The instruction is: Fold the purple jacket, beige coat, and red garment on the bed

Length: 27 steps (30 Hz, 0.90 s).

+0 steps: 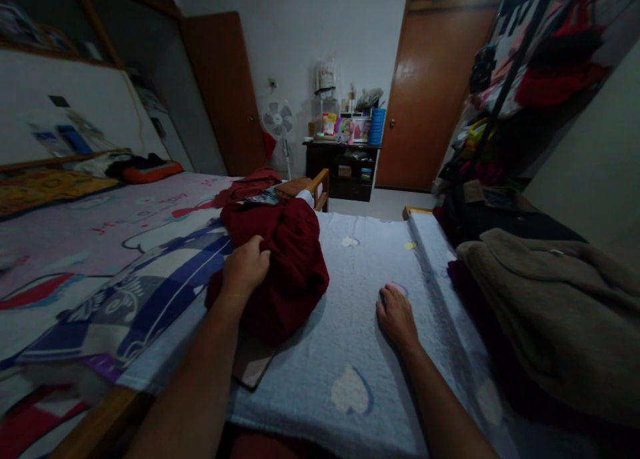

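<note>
My left hand [249, 267] is closed on a bunched dark red garment [295, 272], which lies in a heap on the light blue bed cover [350, 326]. The garment's exact kind is hidden by its folds. From beneath its near side sticks out the corner of a flat, thin, pinkish-brown thing [253, 364]. To the right, my right hand [396, 316] lies palm down on the cover, fingers slightly bent and holding nothing. Heart shapes pattern the cover around it.
A folded grey-brown fleece garment [545, 299] and dark clothes [505, 212] are piled on the right. On the left lie a blue checked cloth [135, 306] and a pink printed bed cover [120, 212]. A wooden bed post [321, 187], fan [279, 120] and dark cabinet [343, 172] stand beyond.
</note>
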### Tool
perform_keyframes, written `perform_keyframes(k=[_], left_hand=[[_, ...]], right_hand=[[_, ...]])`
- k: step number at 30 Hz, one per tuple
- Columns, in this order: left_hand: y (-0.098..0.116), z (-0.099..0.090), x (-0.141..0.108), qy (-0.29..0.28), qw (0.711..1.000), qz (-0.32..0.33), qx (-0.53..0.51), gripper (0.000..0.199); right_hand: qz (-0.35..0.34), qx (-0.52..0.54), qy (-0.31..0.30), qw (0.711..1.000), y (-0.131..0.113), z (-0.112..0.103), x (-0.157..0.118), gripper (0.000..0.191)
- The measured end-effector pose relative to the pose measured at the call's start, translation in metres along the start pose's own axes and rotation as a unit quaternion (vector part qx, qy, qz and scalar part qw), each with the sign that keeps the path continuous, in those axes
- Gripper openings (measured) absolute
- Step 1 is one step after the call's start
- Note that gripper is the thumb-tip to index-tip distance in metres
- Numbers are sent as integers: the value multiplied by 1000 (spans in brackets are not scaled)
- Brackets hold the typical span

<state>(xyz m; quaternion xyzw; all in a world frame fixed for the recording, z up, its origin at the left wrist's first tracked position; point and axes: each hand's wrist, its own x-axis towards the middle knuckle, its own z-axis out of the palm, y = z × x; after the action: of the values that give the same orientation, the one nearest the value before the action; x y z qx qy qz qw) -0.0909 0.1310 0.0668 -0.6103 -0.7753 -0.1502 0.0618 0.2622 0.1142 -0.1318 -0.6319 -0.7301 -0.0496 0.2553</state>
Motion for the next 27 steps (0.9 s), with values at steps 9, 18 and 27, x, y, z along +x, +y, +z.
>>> perform_keyframes(k=[9,18,27], left_hand=[[110,4,-42,21,922,112,-371,11],[177,55,-116,-153,863,271,-398,17],[135,54,-73,-147,889,342,-265,45]], right_hand=[[19,62,7,998,-2,0,0,33],[137,457,38,878,5,-26,5,38],[93,509,-34,855,1,-36,2,43]])
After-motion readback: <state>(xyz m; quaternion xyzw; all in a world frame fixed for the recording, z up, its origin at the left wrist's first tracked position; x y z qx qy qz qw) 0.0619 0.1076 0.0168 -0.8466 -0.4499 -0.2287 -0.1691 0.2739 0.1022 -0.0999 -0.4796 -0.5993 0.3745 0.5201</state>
